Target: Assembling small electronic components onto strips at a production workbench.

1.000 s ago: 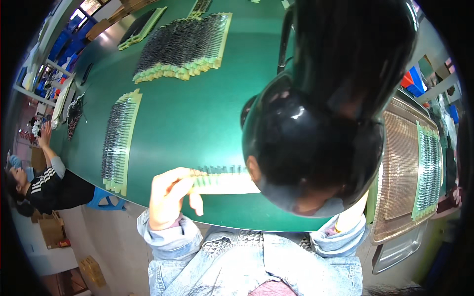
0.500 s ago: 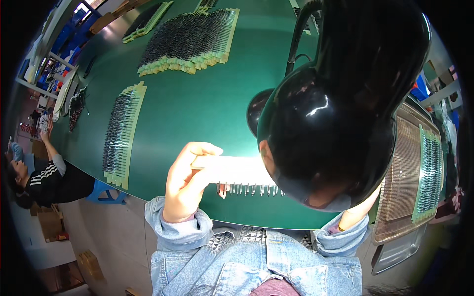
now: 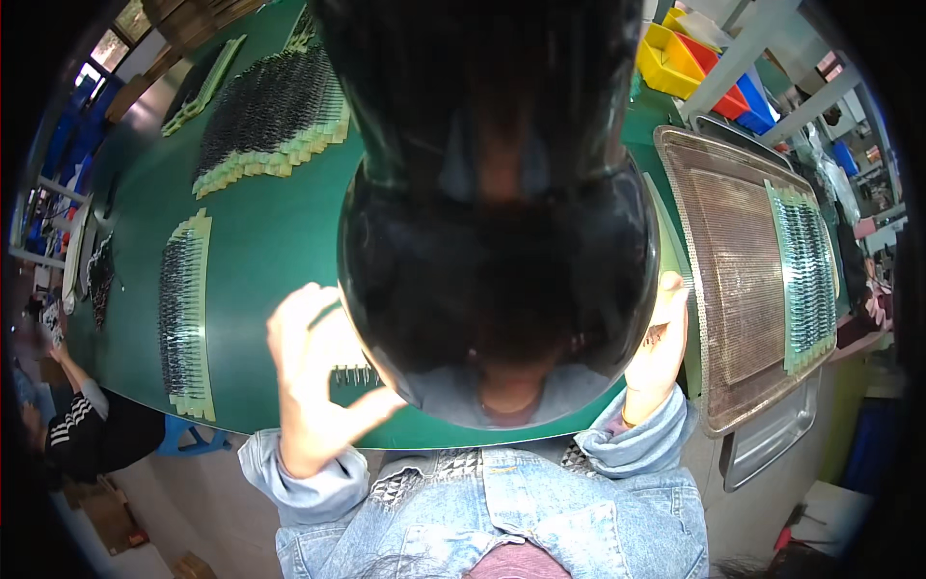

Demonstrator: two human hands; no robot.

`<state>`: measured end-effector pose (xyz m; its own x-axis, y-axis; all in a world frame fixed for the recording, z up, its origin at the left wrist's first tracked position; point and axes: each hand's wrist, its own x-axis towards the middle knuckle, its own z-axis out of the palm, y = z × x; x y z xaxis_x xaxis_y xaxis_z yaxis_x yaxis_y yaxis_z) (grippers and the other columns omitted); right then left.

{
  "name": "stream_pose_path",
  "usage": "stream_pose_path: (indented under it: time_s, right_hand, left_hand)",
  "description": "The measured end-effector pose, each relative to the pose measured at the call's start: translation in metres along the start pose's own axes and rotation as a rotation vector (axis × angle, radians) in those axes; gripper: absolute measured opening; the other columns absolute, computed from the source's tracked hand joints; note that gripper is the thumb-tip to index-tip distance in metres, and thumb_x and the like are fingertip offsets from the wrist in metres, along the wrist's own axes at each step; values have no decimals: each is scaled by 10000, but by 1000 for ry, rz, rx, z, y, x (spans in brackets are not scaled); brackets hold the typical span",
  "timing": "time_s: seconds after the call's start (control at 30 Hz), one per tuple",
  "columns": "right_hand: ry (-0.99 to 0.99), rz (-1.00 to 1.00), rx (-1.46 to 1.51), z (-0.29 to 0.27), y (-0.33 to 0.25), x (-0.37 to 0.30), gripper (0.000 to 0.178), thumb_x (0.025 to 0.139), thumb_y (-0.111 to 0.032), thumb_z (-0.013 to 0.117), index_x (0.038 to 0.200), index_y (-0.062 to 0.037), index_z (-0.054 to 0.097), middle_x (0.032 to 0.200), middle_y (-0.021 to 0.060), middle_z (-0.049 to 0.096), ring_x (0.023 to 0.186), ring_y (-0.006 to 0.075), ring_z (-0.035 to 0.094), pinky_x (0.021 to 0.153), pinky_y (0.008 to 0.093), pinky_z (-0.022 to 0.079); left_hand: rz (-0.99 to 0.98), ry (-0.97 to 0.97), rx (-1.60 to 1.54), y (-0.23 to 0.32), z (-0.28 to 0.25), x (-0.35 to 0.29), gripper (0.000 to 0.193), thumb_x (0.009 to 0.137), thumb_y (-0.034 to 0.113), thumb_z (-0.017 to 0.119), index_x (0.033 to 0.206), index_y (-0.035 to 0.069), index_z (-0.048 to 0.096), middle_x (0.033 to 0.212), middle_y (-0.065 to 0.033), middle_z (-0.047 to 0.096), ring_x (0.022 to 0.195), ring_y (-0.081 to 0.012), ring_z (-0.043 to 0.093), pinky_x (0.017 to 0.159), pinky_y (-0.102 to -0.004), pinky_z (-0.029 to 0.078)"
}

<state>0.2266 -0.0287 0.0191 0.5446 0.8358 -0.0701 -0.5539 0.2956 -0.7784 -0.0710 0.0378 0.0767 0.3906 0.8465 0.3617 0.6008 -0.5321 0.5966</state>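
My left hand (image 3: 313,381) is raised over the near edge of the green table (image 3: 265,246). It grips the left end of a pale component strip (image 3: 340,340), whose row of small metal pins (image 3: 357,374) hangs down. The rest of the strip runs right and vanishes behind a large glossy black dome (image 3: 497,251) on a thick black neck, which fills the middle of the view. My right hand (image 3: 661,347) shows at the dome's right rim with the fingers pointing up. What it holds is hidden.
A long strip of dark components (image 3: 183,314) lies at the left on the table, with a stacked pile of strips (image 3: 270,116) farther back. A metal mesh tray (image 3: 733,280) at the right carries more strips (image 3: 805,275). Coloured bins (image 3: 694,53) stand behind it. A co-worker's striped sleeve (image 3: 82,425) is at the far left.
My left hand has lifted the strip off the table and brought it nearer, tilting it so the pins hang down. The black dome now covers more of the view.
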Motion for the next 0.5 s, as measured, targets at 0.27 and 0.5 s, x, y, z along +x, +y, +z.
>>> stream_pose_path:
  time_s: [0.27, 0.5]
  right_hand:
    - [-313, 166, -156, -24, 4, 2, 237, 949, -279, 394, 929, -50, 453, 850, 37, 486, 723, 115, 495, 681, 279, 460]
    - [-262, 93, -121, -40, 17, -6, 460, 909, -79, 424, 1349, -32, 299, 1314, 103, 415, 1147, 236, 457, 947, 329, 402]
  left_hand:
    - [23, -573, -262, -5, -5, -26, 276, 762, 123, 625, 1023, 38, 601, 778, -114, 597, 669, -216, 586, 627, -312, 469]
    - [-893, -110, -933, -73, -91, -107, 222, 831, 34, 547, 1038, -32, 504, 801, -113, 613, 584, -127, 597, 465, -219, 454]
